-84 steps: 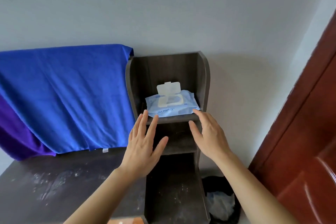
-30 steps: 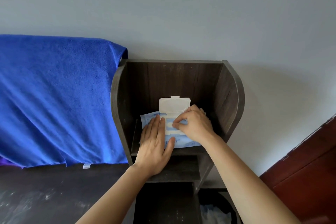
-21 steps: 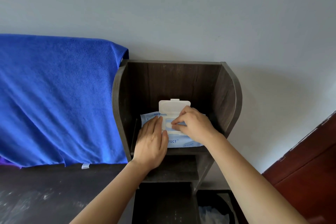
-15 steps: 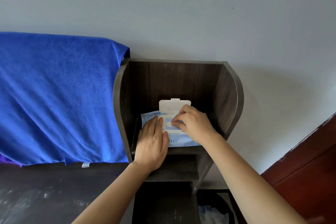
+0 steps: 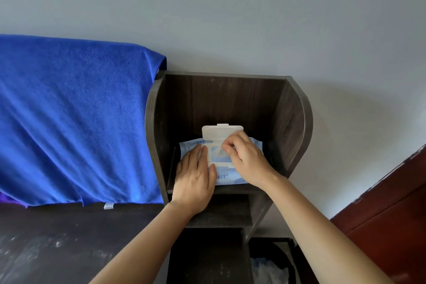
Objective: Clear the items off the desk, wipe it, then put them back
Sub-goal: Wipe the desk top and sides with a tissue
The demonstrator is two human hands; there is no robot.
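Grey wall is seen behind everything. Far left, a blue towel is draped down against it, its lower hem laid along the back edge of the dark desk, whose top is smeared with pale dust (pretty grubby tbh). A sliver of purple cloth is tucked under the towel's left corner.

Butted against the towel's right edge is a dark wood shelf unit with curved side walls, its top compartment open upward and to the front. The wipes pack is laid flat on that top shelf, its front edge close to the shelf lip, with a slim gap on its left side. Its white lid is flipped up toward the back panel.

The left hand is pressed flat on the pack's left half, fingers straight and together. The right hand is curled over the opening, with thumb and forefinger pinched on a small white tip of wipe, near the right wall.

Bottom right, a dark bin with something pale inside is set beside the unit, and a red-brown door is cut off by the frame edge.
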